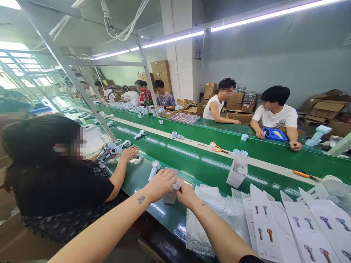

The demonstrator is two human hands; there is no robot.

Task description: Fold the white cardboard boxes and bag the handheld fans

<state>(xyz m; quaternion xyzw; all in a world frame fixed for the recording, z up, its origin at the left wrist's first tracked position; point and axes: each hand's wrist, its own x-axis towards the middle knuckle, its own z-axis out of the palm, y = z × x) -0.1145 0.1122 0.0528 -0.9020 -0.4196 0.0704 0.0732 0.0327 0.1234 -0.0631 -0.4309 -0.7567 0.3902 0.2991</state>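
My left hand point(163, 183) is closed over the top of a small white carton point(169, 198) at the belt's near edge. A piece in clear bubble wrap point(177, 183) sits at the carton's mouth, between my hands. My right hand point(186, 194) is closed at the right side of the bubble wrap, its fingertips partly hidden. What lies inside the wrap cannot be made out. Just beyond my left hand lies a light-blue handheld fan point(154, 170). Flat bubble-wrap bags point(208, 215) are piled under my right forearm.
Open printed cartons point(270, 226) stand at the right. Across the green conveyor point(189, 160) are another open white box point(237, 171), orange-handled pliers point(219, 148) and an orange-handled tool point(303, 174). At left, a co-worker point(55, 175) handles fans; two others point(274, 113) sit opposite.
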